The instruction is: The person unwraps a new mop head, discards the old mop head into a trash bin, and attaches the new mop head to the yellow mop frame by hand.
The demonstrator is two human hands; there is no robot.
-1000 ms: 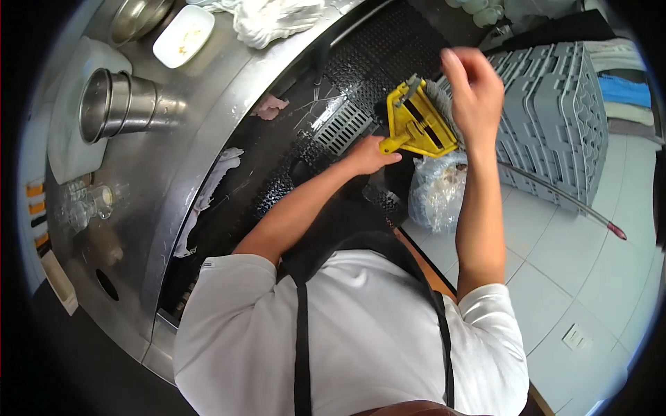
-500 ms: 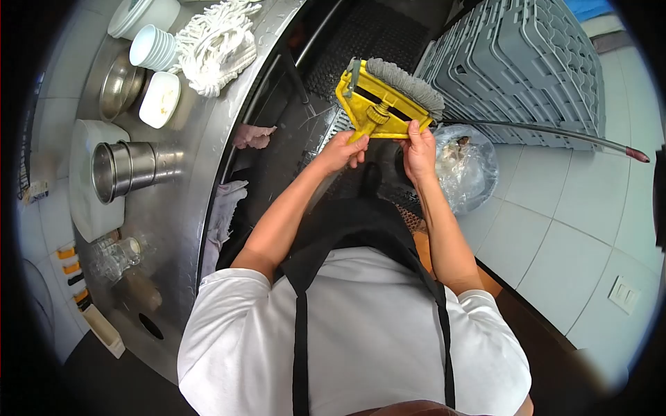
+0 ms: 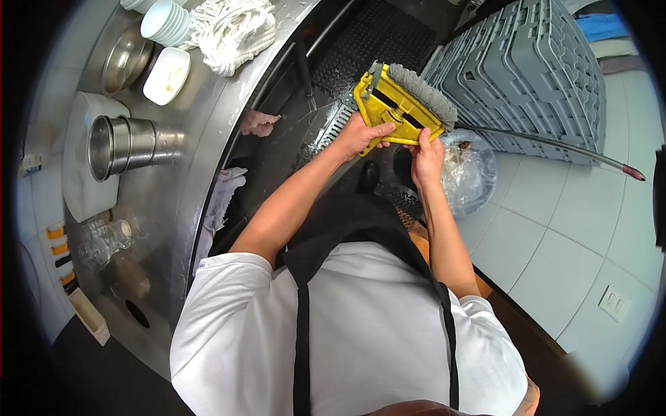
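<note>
A yellow mop clamp (image 3: 388, 114) with a black slot is between my hands, a strip of grey bristles (image 3: 424, 91) along its upper right edge. My left hand (image 3: 364, 134) is closed on the clamp's lower left part, its thumb over the knob. At the lower right corner, my right hand (image 3: 426, 157) pinches the yellow edge between thumb and fingers. A white mop head (image 3: 232, 31) lies on the steel counter (image 3: 187, 201), away from both hands.
Grey stacked racks (image 3: 517, 76) stand at the upper right, with a dark pole (image 3: 555, 144) before them. A plastic-lined bin (image 3: 472, 177) is beside my right forearm. Steel containers (image 3: 111, 147), a white dish (image 3: 166, 76) and stacked bowls (image 3: 165, 24) sit on the counter.
My left hand has shifted from the clamp's lower stem up onto its body, thumb now at the knob. The clamp has tilted slightly and moved right in view; the whole view has shifted a little.
</note>
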